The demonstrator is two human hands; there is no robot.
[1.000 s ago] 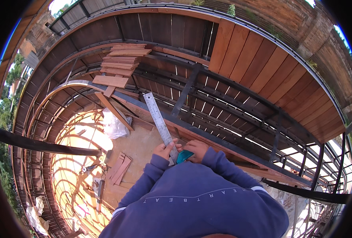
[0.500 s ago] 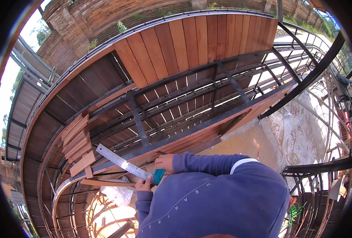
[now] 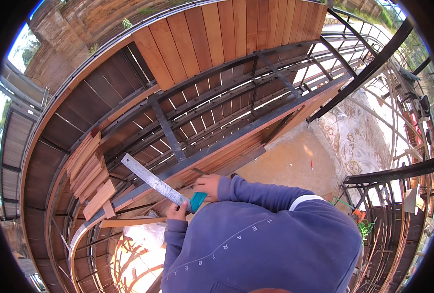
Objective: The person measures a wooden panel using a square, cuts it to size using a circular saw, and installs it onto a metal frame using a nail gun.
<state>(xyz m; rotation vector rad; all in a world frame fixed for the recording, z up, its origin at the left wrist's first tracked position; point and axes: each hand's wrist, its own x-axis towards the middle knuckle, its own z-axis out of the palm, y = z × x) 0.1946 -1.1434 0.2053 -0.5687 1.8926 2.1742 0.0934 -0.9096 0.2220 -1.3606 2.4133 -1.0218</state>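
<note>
Steel square (image 3: 161,186) w/ teal handle (image 3: 198,200), just ahead of person's blue top (image 3: 271,244), tip up-left; vs. 1 s ago it's swung further left as the view turned, still held, so not set down. L hand (image 3: 177,211): fingers pinch it near handle. R hand (image 3: 207,185) is by handle; fingers' grip hidden, can't tell. Beyond: dark beam (image 3: 202,158), plank pile (image 3: 91,168) left, reddish boards (image 3: 219,36) up top.

Metal ruler (image 3: 152,178) is a long, flat silver strip, marked along its length, little hole near the far end, angled off forward and left. Its near end's right by a chunky teal thing (image 3: 198,200), can't tell if they're joined.
</note>
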